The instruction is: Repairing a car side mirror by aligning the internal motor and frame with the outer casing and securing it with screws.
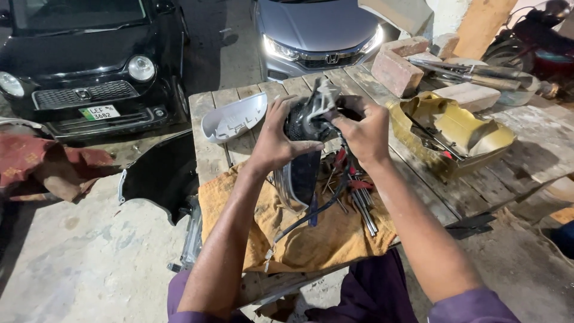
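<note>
My left hand (280, 139) and my right hand (363, 133) both grip a car side mirror assembly (306, 143), held upright above a wooden table (412, 179). The assembly has a black housing, a grey metal bracket on top and a dark cable hanging from it. Under it lies an orange cloth (311, 236) with several hand tools (359, 200), some with red handles. A silver-white mirror cover (234, 118) rests on the table to the left of my left hand.
A yellow-gold moulded part (454, 134) holding tools lies on the right. Bricks (397, 69) and metal rods (472, 72) are at the far end. A black car (89, 60) and a silver car (317, 33) stand beyond. A black body panel (158, 176) leans at the table's left.
</note>
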